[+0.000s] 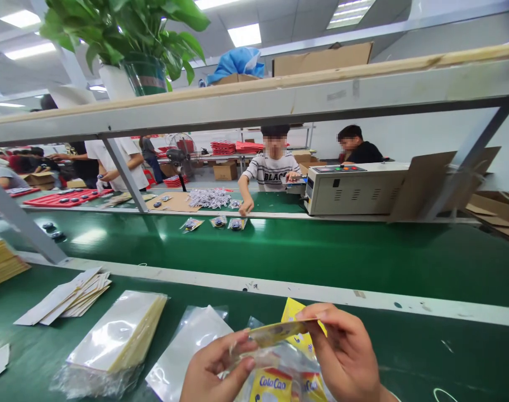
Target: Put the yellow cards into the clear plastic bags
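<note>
My right hand (pixel 344 346) pinches the right end of a thin yellow card (pixel 279 332), held nearly edge-on between my hands. My left hand (pixel 220 365) has its thumb and fingers closed on what looks like a clear plastic bag (pixel 265 354), at the card's left end. Whether the card's left end is inside the bag, I cannot tell. Below my hands lie yellow ColaCao packs (pixel 273 384) in clear wrapping, partly covered by my fingers. Another yellow card (pixel 295 308) shows behind my right hand.
Left of my hands are flat clear bags (pixel 187 352), a wrapped stack of cards (pixel 118 332) and loose white cards (pixel 65 296). Beyond a white rail, a green conveyor belt (pixel 321 257) carries small bagged items (pixel 218 221). A co-worker (pixel 275 167) reaches toward it beside a machine (pixel 355 190).
</note>
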`<state>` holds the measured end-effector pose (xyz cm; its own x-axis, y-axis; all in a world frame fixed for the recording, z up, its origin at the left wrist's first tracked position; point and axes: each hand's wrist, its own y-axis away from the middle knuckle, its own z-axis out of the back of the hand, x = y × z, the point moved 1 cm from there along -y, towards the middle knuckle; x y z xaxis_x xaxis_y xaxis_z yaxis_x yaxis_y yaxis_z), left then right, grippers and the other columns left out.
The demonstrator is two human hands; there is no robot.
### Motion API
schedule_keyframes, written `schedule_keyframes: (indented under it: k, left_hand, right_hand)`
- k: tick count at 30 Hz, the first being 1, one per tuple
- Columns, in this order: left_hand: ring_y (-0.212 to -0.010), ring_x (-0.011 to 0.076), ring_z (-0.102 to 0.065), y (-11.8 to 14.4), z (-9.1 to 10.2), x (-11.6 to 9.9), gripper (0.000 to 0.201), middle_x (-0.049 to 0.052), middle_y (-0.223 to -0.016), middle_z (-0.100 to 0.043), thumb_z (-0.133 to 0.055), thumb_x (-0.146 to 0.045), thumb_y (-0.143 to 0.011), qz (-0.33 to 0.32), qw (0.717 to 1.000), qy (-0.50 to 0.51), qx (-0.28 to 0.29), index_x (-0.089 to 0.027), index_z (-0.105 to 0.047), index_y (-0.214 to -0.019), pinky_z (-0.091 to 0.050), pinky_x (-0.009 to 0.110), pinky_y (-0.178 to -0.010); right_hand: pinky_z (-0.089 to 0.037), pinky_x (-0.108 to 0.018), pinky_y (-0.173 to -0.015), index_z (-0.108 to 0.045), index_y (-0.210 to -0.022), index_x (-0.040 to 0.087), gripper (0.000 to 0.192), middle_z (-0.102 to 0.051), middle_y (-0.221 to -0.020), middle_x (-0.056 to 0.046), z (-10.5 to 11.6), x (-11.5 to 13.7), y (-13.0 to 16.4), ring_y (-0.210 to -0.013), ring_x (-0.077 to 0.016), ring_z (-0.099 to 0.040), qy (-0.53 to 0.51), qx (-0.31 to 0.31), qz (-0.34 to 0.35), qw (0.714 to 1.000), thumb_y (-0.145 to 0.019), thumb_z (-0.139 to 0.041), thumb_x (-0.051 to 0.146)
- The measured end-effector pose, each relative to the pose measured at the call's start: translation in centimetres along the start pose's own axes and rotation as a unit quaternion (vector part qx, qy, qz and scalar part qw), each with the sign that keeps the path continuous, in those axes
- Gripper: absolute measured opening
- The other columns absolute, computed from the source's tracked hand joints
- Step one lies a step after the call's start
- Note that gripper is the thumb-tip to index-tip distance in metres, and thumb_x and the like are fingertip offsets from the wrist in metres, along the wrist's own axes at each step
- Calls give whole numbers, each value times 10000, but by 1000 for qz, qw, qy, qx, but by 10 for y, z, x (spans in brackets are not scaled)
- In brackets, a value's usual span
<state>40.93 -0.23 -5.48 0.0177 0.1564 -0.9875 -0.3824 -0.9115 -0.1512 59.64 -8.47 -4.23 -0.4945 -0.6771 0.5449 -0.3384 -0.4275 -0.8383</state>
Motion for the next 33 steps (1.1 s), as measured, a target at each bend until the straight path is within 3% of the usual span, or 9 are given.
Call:
schedule_keyframes:
  k: [3,8,14,22,28,30,33]
  left_hand:
    - [-801,257,-770,-1,0,2,478,65,-802,-822,-801,-596,-573,-8,1000,3,-4,-251,-795,-905,-626,315,-760]
    - [-813,249,-767,-2,5,9,525,69,-876,-819,-794,-562,-607,-3,1000,-19,6,-242,-766,-1023,-616,330,-795]
    - [-833,243,-758,-5,13,14,447,69,-885,-817,-785,-470,-645,-13,997,-75,8,-245,-770,-1031,-591,338,-850]
    - [-779,230,-763,-3,13,13,460,67,-824,-815,-765,-468,-676,14,999,-42,24,-218,-754,-1063,-605,298,-795]
    - [-781,230,-765,-3,10,15,382,53,-812,-821,-762,-412,-693,-22,998,-55,25,-241,-757,-1035,-604,314,-803]
    - [-770,227,-766,-4,9,15,365,51,-799,-823,-756,-387,-703,-26,998,-45,31,-241,-752,-1038,-598,331,-830]
    - [-774,218,-764,-5,10,13,344,38,-787,-822,-764,-329,-696,-34,998,-45,28,-252,-752,-1031,-580,343,-871]
  right_hand:
    - [-615,-344,-684,-511,-1165,268,330,-692,-904,-66,1,-3,1,-829,-198,-693,30,25,21,999,-921,-460,52]
    - [-597,-363,-659,-483,-1198,263,432,-698,-903,-67,3,-3,-3,-794,-202,-683,79,131,60,986,-862,-439,-4]
    - [-559,-354,-641,-477,-1181,247,466,-702,-860,-55,-1,1,-13,-724,-196,-667,126,221,95,962,-797,-431,-12]
    - [-541,-333,-648,-482,-1158,236,443,-691,-846,-50,0,0,-19,-713,-190,-656,133,242,90,957,-797,-422,-14]
    - [-516,-300,-584,-541,-999,239,287,-709,-773,-26,-15,10,-22,-634,-178,-638,171,298,85,935,-811,-462,37]
    - [-537,-314,-615,-568,-918,234,197,-729,-837,-49,-20,11,-20,-692,-195,-664,198,299,94,929,-814,-509,77]
    - [-570,-402,-750,-627,-913,237,115,-715,-1088,-105,-25,6,-14,-917,-274,-684,236,288,126,919,-803,-629,203]
